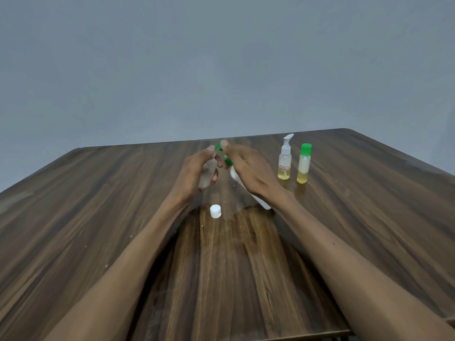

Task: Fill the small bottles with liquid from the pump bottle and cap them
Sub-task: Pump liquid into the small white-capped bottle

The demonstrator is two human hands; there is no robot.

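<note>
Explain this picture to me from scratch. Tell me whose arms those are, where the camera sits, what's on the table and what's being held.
There is no machine here. The arms belong to a person, and the single picture comes from a camera worn on their head, looking forward and down, so the arms reach in from the bottom.

The left hand grips a small clear bottle with its cap off. The right hand holds a white bottle with a green pump top, tilted so the green spout meets the small bottle's mouth. It looks like filling is under way, though motion blur hides any liquid.

On the wooden table a loose white cap lies near the person. To the right stand two small bottles holding yellowish liquid: one with a white pump, one with a green cap.
</note>
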